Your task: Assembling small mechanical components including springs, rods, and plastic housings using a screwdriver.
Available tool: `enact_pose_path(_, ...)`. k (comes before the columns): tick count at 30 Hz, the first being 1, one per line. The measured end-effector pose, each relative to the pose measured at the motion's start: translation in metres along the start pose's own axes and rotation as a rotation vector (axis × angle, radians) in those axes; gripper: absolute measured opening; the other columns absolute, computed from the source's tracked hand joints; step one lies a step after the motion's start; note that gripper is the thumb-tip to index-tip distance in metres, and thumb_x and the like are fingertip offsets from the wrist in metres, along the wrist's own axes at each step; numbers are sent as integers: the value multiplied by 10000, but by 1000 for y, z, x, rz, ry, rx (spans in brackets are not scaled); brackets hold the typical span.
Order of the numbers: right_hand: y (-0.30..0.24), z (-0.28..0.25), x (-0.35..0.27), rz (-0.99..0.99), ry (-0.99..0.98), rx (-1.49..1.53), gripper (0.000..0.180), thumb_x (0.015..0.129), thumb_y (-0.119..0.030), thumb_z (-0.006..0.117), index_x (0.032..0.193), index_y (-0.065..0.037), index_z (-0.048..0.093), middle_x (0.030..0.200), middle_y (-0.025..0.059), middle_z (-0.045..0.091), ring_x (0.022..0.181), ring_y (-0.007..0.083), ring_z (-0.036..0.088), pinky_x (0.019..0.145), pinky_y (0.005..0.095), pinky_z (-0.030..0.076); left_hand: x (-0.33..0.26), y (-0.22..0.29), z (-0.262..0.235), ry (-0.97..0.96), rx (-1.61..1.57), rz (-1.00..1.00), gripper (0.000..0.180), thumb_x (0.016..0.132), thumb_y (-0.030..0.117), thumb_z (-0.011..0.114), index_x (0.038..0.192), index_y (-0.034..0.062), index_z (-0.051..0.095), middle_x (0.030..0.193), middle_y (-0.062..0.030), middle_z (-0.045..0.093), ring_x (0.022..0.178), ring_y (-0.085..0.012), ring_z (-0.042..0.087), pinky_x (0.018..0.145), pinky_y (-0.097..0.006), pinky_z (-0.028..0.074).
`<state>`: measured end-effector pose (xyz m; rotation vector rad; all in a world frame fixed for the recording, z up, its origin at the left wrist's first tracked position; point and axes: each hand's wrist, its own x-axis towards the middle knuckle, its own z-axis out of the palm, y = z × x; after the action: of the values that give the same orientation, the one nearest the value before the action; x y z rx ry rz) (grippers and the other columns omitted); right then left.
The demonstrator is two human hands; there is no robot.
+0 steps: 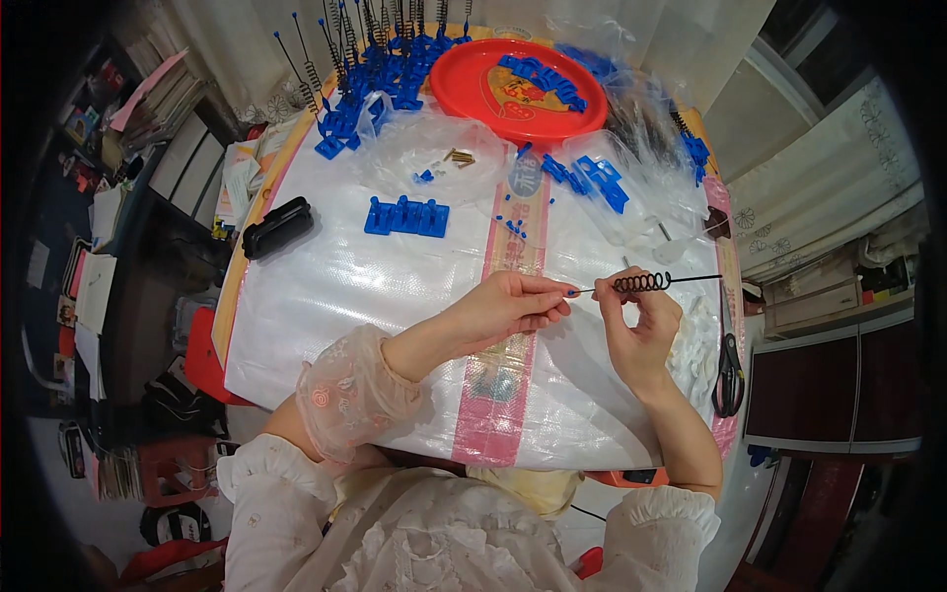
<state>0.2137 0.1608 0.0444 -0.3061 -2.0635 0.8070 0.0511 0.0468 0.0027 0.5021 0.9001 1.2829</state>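
Note:
Over the middle right of the table, my right hand pinches a thin black rod with a coil spring around it. The rod lies nearly level, its far end pointing right. My left hand is closed at the rod's left end, thumb and forefinger on a small blue tip piece. The tip piece touches or nearly touches the rod; I cannot tell which. Beyond my hands, small blue pieces lie loose on the white sheet. A blue plastic bracket with upright pegs sits farther left.
Finished-looking blue stands with springs crowd the far left. Beside them is a red tray holding blue parts. Brass-coloured pins lie on a clear bag. A black case is at left, black scissors at the right edge.

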Motion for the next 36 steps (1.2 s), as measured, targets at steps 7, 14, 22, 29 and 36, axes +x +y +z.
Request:
enact_pose_path(7, -3, -2, 0, -37, -44, -58, 87, 827, 39, 729, 837, -1, 652, 683, 53, 620, 530, 112, 527, 480, 262, 373, 2, -4, -4, -28, -3, 25, 282, 1018, 145, 577, 1265, 25, 640, 1011, -32, 683, 862, -53, 609, 788, -191, 517)
enact_pose_path(14, -4, -3, -1, 59, -1, 29, 71, 841, 38, 718, 859, 16, 653, 730, 67, 673, 585, 99, 596, 536, 237, 439, 1, -3, -1, -6, 58, 22, 223, 1004, 172, 609, 1164, 28, 670, 979, -20, 687, 823, -42, 612, 722, -180, 498)
enact_pose_path(22, -12, -4, 1, 232, 35, 196, 39, 875, 35, 688, 880, 34, 649, 771, 74, 698, 688, 107, 671, 619, 232, 497, -1, -2, 0, -8, 54, 21, 176, 1001, 168, 612, 1116, 46, 665, 951, -6, 679, 815, -41, 613, 719, -180, 497)
enact_pose_path(29, -11, -4, -1, 202, 13, 159, 42, 869, 34, 695, 887, 33, 657, 771, 74, 703, 660, 93, 652, 611, 224, 477, 0, -3, -1, -13, 84, 25, 167, 999, 167, 615, 1106, 50, 668, 939, 2, 676, 790, -41, 601, 693, -183, 482)
enact_pose_path(36, -12, -4, -1, 198, 18, 149, 45, 861, 36, 702, 876, 35, 659, 768, 77, 708, 658, 90, 652, 608, 223, 475, 1, -5, -2, -14, 104, 38, 173, 998, 180, 621, 1083, 41, 680, 914, -3, 684, 769, -46, 596, 652, -193, 463)
